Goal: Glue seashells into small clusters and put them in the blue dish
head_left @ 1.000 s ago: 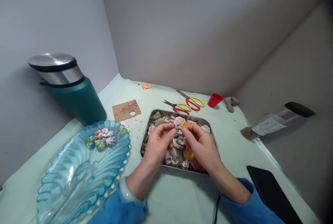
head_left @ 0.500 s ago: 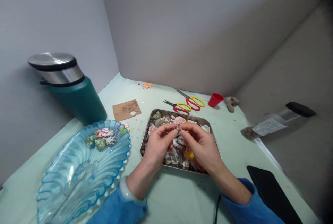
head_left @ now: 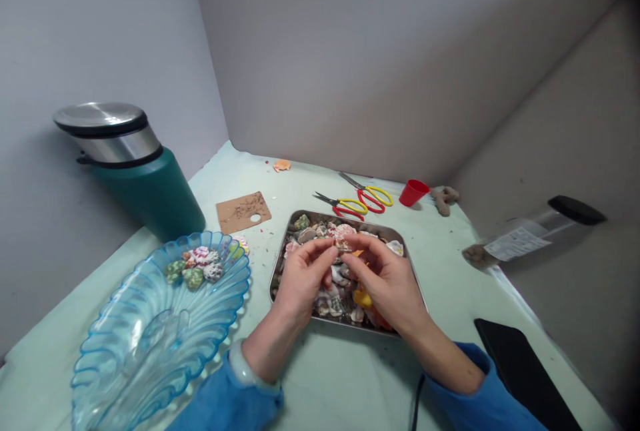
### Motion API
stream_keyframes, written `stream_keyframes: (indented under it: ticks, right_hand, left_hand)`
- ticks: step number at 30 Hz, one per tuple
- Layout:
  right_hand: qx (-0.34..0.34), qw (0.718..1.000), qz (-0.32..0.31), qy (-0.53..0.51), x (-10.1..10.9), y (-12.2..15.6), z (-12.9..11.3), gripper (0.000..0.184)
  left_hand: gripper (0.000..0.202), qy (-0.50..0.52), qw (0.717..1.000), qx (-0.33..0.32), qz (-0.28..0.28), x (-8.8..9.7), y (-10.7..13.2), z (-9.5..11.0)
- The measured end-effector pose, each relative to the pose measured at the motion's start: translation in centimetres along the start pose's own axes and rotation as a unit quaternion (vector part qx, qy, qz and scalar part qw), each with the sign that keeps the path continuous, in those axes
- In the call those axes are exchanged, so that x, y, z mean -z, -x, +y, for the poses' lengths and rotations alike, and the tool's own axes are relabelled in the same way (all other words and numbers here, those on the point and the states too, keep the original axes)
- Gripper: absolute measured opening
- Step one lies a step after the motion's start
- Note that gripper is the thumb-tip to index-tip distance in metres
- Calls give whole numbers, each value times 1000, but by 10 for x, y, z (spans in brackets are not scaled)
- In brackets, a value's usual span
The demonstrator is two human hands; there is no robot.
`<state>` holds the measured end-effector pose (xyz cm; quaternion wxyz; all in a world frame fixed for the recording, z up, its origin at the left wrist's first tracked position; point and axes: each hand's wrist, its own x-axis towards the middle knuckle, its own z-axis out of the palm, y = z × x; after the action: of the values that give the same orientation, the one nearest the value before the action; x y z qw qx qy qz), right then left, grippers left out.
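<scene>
Over a metal tray (head_left: 350,329) heaped with seashells, both my hands meet at the fingertips. My left hand (head_left: 303,284) is closed in a pinch on a small shell (head_left: 343,246), whose detail is too small to make out. From the other side, my right hand (head_left: 390,277) has thumb and index finger at the same shell, slightly parted around it. Below the hands lie mixed shells, among them a pink ribbed shell (head_left: 345,231) and a yellow piece (head_left: 363,297). The hands hide part of the tray.
At left stands a blue shell-shaped dish (head_left: 150,344) holding several shells, with a green bottle (head_left: 155,191) behind it. Around the tray are a brown card (head_left: 235,215), two scissors (head_left: 357,206), a red cup (head_left: 413,193), a clear jar (head_left: 525,237) and a black phone-like slab (head_left: 525,371).
My right thumb and index finger have spread slightly apart at the shell. My left fingertips have shifted a little left. Nothing else has visibly moved.
</scene>
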<state>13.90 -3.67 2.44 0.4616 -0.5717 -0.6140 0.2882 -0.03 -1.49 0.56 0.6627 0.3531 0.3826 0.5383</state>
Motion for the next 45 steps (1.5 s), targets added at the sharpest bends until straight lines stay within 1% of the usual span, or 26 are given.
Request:
stream_keyframes:
  ticks: [7,11,17,21,24,27,31,39,45]
  right_hand:
    - [-8,999,32,-5,-1,0,4,24]
    - [-20,1000,19,8,0,0,3,27]
    - [-13,1000,18,-14,0,0,2,27]
    - [-17,999,24,-41,-2,0,6,25]
    - [-20,998,26,-47,-2,0,7,25]
    - [-23,998,25,-47,-2,0,6,24]
    - [-26,999,19,-42,-2,-1,6,23]
    - [-13,999,7,-31,0,-1,10,22]
    - [-10,1000,1,-16,1,-1,8,22]
  left_hand:
    - [37,7,1000,0,-1,1,0,-1]
    - [36,4,1000,-7,2,2,0,-2]
    - [37,8,1000,-6,-1,1,0,0]
    - [40,16,1000,5,7,0,0,0]
    - [37,8,1000,20,-6,1,-2,-2]
    - [36,6,1000,22,-14,3,-2,-4]
    - [38,10,1000,16,-10,2,-2,-4]
    - [43,8,1000,26,-7,2,-2,-2]
    - [46,16,999,28,-12,1,-2,-1]
